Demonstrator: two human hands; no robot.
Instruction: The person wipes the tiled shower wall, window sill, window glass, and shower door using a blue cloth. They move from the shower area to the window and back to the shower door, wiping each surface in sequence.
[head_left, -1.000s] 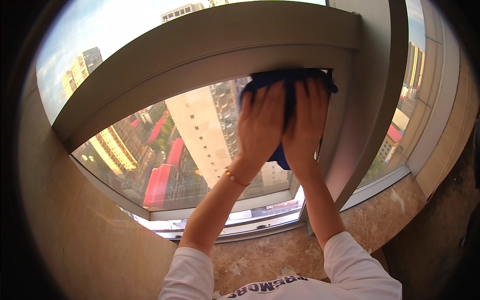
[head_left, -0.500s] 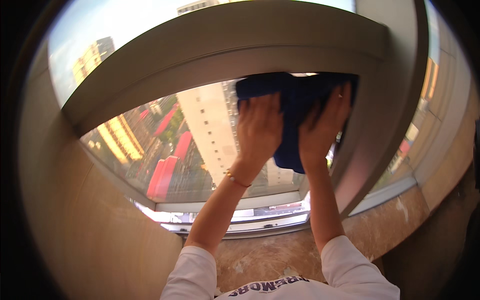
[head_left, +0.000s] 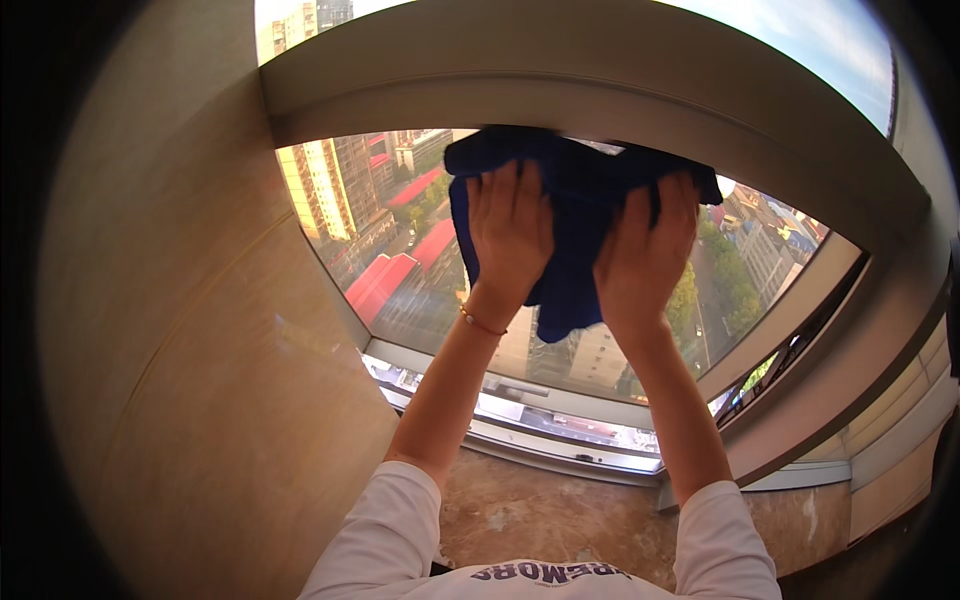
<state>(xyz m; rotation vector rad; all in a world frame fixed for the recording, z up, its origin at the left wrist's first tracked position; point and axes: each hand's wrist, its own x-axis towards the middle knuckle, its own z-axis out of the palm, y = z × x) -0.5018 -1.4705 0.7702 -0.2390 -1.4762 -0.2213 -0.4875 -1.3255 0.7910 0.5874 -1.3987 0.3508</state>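
Note:
A dark blue cloth [head_left: 572, 235] lies bunched against the window glass, just under the wide frame bar. Pressed on its left part is my left hand [head_left: 510, 230], fingers stretched upward and flat against the fabric. My right hand [head_left: 648, 250] pushes on the cloth's right part in the same way, its fingers extended and slightly bent at the tips. Folds of fabric fill the gap between both hands, and the lower end hangs between the wrists. The glass pane [head_left: 420, 310] shows around the cloth on both sides.
The thick metal frame bar [head_left: 600, 95] arches above the hands and meets a side post at right. A beige stone wall [head_left: 200, 330] stands close at left. Below the pane run a lower window rail [head_left: 560, 455] and a brown stone sill [head_left: 540, 510]. Buildings and trees appear outside.
Both hands have slid the cloth leftward, away from the pane's right edge toward its middle. My view has turned right, so more glass shows right of the cloth.

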